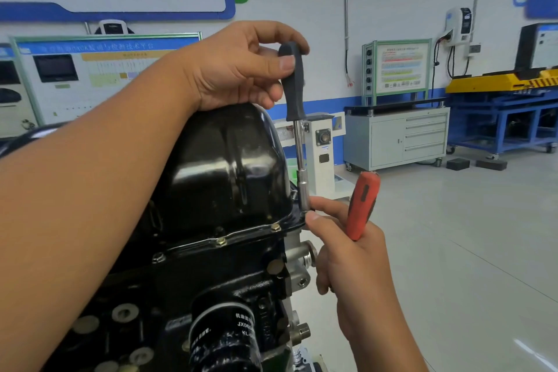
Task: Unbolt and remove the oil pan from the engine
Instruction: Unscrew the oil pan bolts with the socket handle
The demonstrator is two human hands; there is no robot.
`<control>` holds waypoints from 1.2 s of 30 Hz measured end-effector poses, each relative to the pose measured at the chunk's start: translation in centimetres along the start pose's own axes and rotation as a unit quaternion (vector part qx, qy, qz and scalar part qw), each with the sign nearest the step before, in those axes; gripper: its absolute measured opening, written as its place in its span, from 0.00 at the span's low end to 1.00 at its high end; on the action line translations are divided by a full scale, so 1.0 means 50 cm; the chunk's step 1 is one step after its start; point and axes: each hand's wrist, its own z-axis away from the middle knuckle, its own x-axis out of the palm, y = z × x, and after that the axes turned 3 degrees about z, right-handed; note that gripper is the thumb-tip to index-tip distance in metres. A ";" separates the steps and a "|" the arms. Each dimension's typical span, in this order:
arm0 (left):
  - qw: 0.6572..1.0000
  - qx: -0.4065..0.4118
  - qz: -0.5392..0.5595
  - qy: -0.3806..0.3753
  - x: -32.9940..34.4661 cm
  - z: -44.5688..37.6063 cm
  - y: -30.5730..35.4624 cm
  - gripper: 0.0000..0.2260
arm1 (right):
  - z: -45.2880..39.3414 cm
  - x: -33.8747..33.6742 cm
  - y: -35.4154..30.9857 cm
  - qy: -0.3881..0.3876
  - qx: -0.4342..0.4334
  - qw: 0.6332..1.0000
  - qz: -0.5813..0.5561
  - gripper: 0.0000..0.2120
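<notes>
The black glossy oil pan point(223, 166) sits on top of the upturned black engine point(193, 290), its flange held by brass-coloured bolts point(220, 241). My left hand point(241, 69) pinches the black handle of a nut driver point(294, 84) that stands upright, its steel socket point(303, 193) down on the flange's right corner. My right hand point(341, 248) holds a red-handled tool point(362, 205) in its palm. Its thumb and forefinger pinch at the socket's lower end. The bolt under the socket is hidden.
A black oil filter point(223, 341) sticks out of the engine's near side. Behind stand a grey drawer cabinet point(395, 139), a white post point(323, 154), training panels and a blue-and-yellow bench point(507, 106). Grey floor tiles lie to the right.
</notes>
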 end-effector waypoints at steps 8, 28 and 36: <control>1.000 -0.001 -0.001 0.016 0.006 -0.002 -0.001 0.17 | 0.002 0.007 0.007 0.010 -0.016 0.999 -0.032 0.10; 1.000 -0.025 0.004 -0.010 0.001 -0.002 0.002 0.15 | 0.007 0.011 0.005 0.002 -0.026 0.999 -0.019 0.12; 0.999 -0.009 -0.004 -0.032 -0.006 0.001 -0.003 0.15 | 0.010 0.010 0.003 0.012 -0.028 1.000 -0.007 0.13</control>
